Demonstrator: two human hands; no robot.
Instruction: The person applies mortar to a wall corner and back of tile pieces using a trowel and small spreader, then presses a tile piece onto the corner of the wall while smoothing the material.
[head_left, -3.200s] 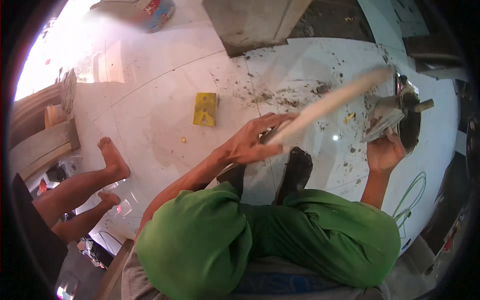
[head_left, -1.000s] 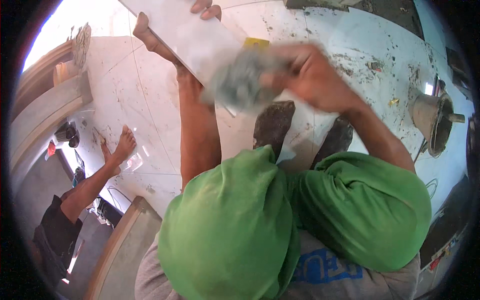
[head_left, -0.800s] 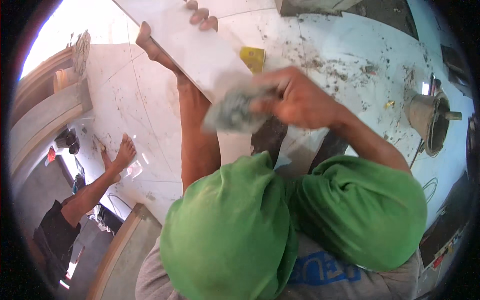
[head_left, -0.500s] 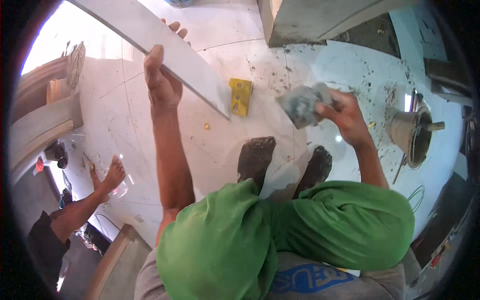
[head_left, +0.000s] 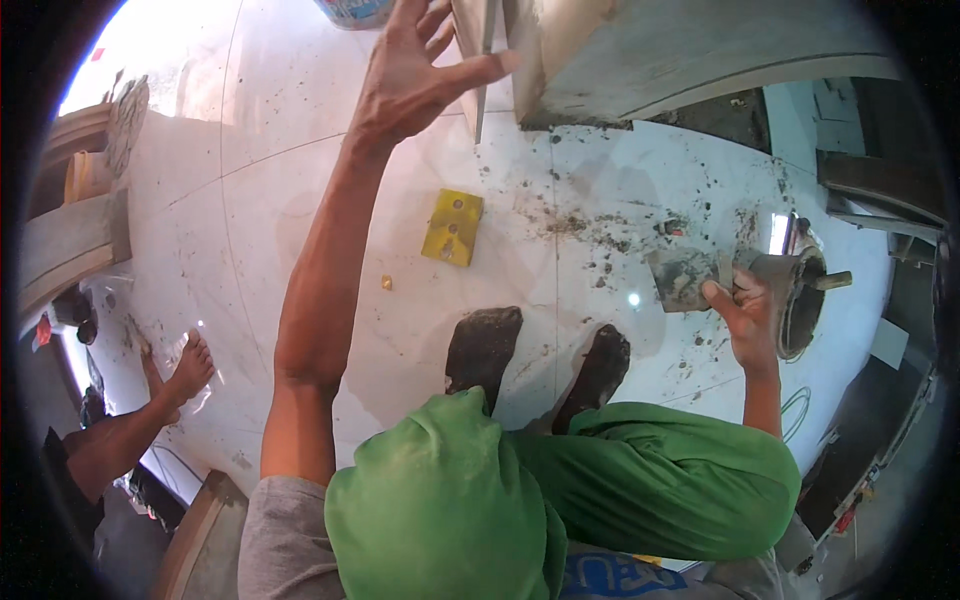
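My left hand is raised at the top, fingers apart beside a pale tile strip, its thumb reaching across it; whether it touches is unclear. The strip is on edge against the block-like structure. My right hand grips a flat metal trowel smeared with grey mortar, beside a mortar-caked bucket with a short handle sticking out. A yellow block with holes lies on the white tiled floor between my hands.
Another person's bare legs and feet are at the left, near a step-like ledge. Mortar crumbs speckle the floor. A coiled green cable lies at right, a blue container at the top. My dark-covered feet are below the yellow block.
The tile strip has moved up and right to the structure, and my left hand has loosened around it. The trowel has moved right and down, away from the strip, toward the bucket.
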